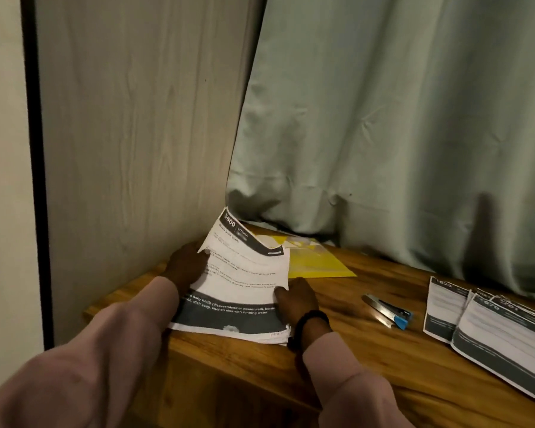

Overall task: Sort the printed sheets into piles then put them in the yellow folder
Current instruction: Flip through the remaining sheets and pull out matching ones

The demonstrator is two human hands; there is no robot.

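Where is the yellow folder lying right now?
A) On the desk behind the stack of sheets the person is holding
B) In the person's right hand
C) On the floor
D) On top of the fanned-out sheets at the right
A: the yellow folder lies flat on the desk by the curtain, just past the stack of sheets held between the left hand and right hand.

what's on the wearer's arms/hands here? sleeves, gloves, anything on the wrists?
Both arms wear loose long sleeves in a pale pinkish-beige fabric, ending at the wrists. Left hand and right hand are bare, no gloves. The right wrist carries a black band; none shows on the left wrist.
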